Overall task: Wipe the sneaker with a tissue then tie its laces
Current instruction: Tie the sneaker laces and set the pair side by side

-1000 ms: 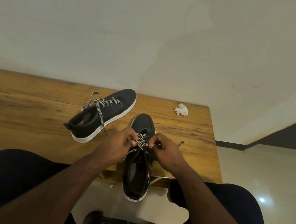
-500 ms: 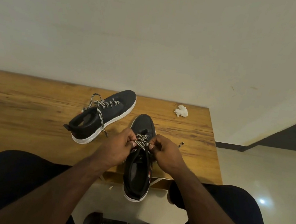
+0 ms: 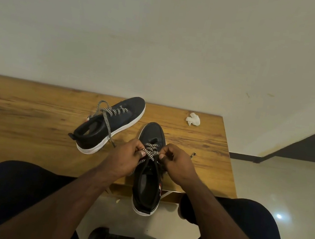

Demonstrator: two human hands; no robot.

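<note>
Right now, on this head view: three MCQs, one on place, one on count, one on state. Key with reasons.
1. Where is the crumpled tissue?
A. far right part of the table
B. inside a sneaker
C. on the floor

2. How many sneakers are in view?
A. one
B. two
C. three

3. What are the hands doing?
A. resting flat on the table
B. wiping the toe
C. pinching the laces

Key:
1 A: the tissue lies on the table, apart from both shoes.
2 B: the near sneaker and the other sneaker.
3 C: the left hand and right hand pinch the laces.
</note>
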